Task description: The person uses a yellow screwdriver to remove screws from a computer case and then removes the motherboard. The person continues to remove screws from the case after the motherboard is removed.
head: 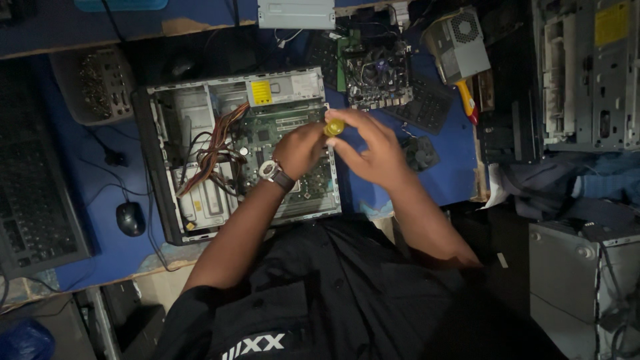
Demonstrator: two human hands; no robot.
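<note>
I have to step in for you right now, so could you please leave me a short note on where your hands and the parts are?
Left hand: closed around the yellow-handled tool, wristwatch on that wrist.
Right hand: fingers on the tool's yellow top; both hands share the grip.
Both hover over the open computer case on the blue table, above its mainboard; the tool's tip is hidden.
Cable bundle lies loose inside the case, cover off.
Nearby: a bare circuit board, a power supply unit, a small fan, a mouse.
What has been loosened or remains, I cannot tell.
</note>
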